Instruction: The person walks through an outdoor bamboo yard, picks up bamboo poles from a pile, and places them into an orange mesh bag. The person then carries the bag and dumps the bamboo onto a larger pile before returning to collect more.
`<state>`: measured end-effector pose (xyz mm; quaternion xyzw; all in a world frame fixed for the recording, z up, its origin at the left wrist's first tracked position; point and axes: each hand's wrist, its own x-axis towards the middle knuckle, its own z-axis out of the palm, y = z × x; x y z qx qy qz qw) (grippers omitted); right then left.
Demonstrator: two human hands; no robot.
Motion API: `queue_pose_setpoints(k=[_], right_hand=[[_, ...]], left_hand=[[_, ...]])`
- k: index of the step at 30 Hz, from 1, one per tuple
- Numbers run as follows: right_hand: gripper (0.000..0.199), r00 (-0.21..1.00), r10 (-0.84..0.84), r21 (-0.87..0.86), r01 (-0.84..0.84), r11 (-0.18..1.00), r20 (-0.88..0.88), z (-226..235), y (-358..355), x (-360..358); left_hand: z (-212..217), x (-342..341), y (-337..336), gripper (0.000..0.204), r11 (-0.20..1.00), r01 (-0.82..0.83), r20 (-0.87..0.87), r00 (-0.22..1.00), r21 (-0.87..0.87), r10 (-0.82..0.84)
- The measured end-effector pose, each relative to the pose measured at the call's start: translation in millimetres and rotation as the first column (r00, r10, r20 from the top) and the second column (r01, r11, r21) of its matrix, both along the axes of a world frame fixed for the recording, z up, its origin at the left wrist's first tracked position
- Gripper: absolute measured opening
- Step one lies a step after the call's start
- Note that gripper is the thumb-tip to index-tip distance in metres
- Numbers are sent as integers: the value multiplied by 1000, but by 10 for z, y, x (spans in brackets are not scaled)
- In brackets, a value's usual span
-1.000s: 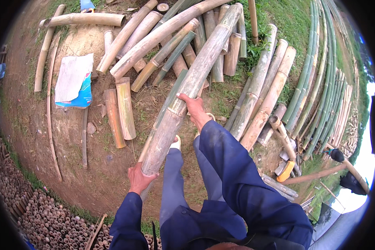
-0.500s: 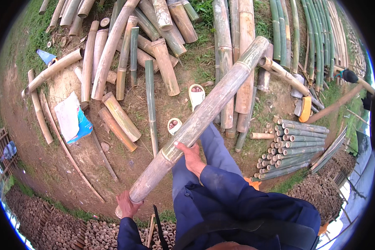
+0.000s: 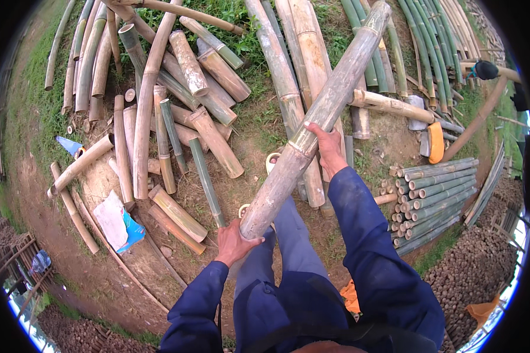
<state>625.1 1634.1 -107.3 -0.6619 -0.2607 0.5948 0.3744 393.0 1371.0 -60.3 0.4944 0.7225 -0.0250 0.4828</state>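
A thick, mottled grey-green bamboo pole (image 3: 330, 106) slants across in front of me, its near end low and its far end toward the upper right. My left hand (image 3: 235, 242) grips the near end, thumb across the top and the other fingers mostly hidden. Farther up, my right hand (image 3: 328, 146) wraps around the pole just past a node, its thumb showing on top. The pole crosses above other bamboo lying on the ground and hides part of it. My sandalled feet (image 3: 272, 162) show beside and partly behind it.
Several cut bamboo pieces (image 3: 203, 132) lie heaped at the upper left. A stack of green bamboo lengths (image 3: 441, 194) sits at the right. An orange-yellow object (image 3: 435, 143) rests by a horizontal pole (image 3: 391, 107). A torn white and blue sheet (image 3: 113, 223) lies on the dirt at left.
The pole has moved up and to the right, away from my body. Both hands have gone with it, still gripping, and my right arm is more extended.
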Motion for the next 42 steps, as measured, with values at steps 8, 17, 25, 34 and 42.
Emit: queue_pose_setpoints(k=[8,17,25,34,42], right_hand=[[78,918,233,-86,-217,972,320,-85,2108,33],[93,431,553,-348,-468,813,713,-815,2112,344],[91,314,600,-439,-455,775,735,-1413,1864,180],[105,-72,614,-558,-510,655,786,-1609,1288,35],[100,-39,584,-516,-520,681,811,-1684,1017,342]], left_hand=[[-319,1295,1482,88,922,-351,280,880,-163,384],[-739,1767,1572,117,834,-332,420,744,-442,519],[-1392,275,422,81,668,-666,22,702,-333,712],[-1149,-76,-456,76,541,-680,-36,638,-494,769],[-1198,157,-1191,80,493,-601,-23,649,-630,761]])
